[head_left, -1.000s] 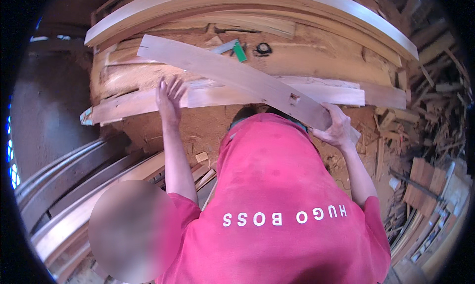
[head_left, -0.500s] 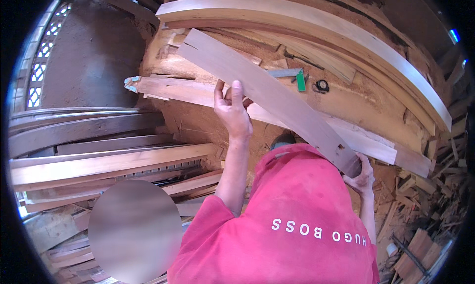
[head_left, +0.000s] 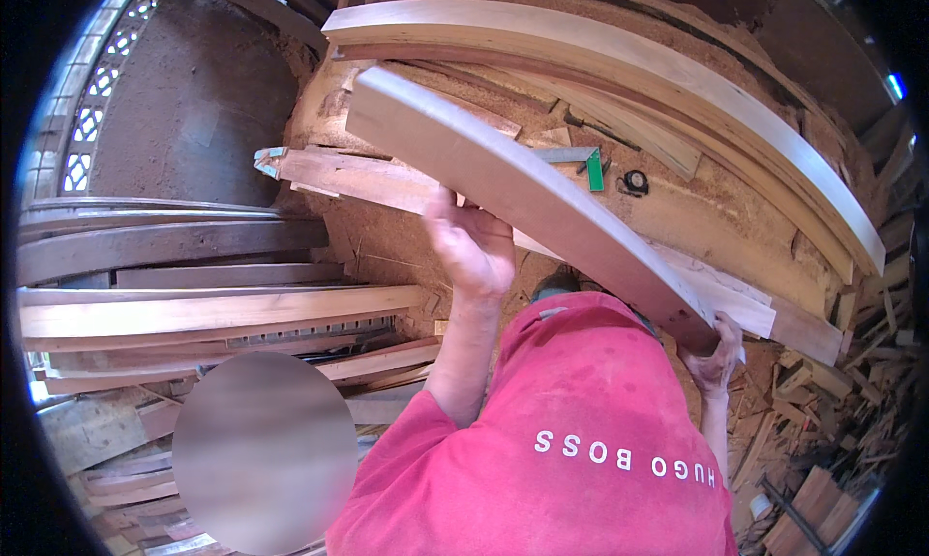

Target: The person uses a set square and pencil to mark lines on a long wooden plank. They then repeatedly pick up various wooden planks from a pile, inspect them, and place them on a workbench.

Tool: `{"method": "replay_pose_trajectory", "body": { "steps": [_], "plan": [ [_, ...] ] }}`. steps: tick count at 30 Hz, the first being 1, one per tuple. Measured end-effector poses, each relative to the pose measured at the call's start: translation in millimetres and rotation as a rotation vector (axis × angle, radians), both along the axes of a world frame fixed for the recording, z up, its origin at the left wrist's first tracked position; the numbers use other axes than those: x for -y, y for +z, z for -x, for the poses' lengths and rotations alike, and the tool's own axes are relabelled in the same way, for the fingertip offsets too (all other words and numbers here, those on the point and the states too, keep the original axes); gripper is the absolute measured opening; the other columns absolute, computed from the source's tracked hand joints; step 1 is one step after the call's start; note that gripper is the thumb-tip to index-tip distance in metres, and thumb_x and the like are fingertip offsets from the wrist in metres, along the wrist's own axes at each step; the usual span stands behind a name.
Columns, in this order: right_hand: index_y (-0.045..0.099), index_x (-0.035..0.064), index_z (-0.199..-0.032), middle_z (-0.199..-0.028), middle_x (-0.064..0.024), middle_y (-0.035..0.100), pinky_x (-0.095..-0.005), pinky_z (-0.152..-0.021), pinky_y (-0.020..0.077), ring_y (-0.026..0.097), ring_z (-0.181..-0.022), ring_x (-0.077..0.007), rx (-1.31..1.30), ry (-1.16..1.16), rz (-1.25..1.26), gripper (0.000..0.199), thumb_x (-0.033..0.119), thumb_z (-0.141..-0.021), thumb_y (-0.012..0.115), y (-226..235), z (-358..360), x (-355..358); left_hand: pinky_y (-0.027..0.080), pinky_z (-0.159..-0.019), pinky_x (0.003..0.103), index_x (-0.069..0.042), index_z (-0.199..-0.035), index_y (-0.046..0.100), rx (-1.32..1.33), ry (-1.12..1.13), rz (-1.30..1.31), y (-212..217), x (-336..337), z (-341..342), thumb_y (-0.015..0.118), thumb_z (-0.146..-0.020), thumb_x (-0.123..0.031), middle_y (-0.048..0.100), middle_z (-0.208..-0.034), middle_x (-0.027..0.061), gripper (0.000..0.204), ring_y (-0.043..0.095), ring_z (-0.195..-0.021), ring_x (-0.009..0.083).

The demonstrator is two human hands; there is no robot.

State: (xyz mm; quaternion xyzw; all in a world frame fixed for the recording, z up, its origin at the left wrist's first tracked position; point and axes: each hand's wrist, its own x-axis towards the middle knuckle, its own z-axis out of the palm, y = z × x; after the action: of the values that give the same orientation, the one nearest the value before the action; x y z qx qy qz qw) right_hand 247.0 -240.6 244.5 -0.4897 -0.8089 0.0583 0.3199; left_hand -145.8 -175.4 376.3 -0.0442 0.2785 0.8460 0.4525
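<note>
i see a long pale plank (head_left: 523,193) held up above the bench (head_left: 716,222), its long axis running on a slant from the upper left down to the lower right, the far end pointing up and away to the left and the near end dropping toward my right side. my left hand (head_left: 471,244) is under it near the middle, palm pressed up against the underside with the fingers wrapped to the edge. my right hand (head_left: 714,355) grips the lower near end, fingers curled round the corner of the board. the bench is thick with sawdust and carries other long curved boards (head_left: 677,77) along its far edge, a green-handled square (head_left: 584,162) and a small dark tape measure (head_left: 635,182). to the left lie stacked timbers (head_left: 194,309) over a dirt floor (head_left: 194,101); offcuts (head_left: 852,382) are heaped at the right.
</note>
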Motion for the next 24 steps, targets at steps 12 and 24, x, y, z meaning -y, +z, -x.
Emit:
{"method": "replay_pose_trajectory", "body": {
  "steps": [12,24],
  "plan": [
    [0.050,0.0035,-0.137,-0.125,-0.0173,0.059,-0.0492,-0.101,0.0397,0.057,-0.115,-0.0362,0.379,-0.045,-0.027,0.074,0.024,-0.072,0.080,35.5,19.3,-5.3,0.045,-0.073,0.041,-0.012,-0.093,0.053,-0.069,-0.595,-1.034,-51.8,-30.1,29.0,0.036,-0.105,-0.025,0.059,-0.077,0.0052,0.024,0.061,-0.072,0.0237],
    [0.057,0.0077,-0.125,-0.113,-0.0142,0.061,-0.0456,-0.082,0.0487,0.061,-0.102,-0.0348,0.102,-0.005,0.191,0.079,0.028,-0.056,0.089,16.3,12.3,-10.9,0.048,-0.084,0.043,-0.016,-0.127,0.058,0.014,-0.352,-0.581,-19.9,-33.7,13.1,0.043,-0.103,-0.032,0.063,-0.098,0.0110,0.033,0.060,-0.094,0.0243]
  ]
}}
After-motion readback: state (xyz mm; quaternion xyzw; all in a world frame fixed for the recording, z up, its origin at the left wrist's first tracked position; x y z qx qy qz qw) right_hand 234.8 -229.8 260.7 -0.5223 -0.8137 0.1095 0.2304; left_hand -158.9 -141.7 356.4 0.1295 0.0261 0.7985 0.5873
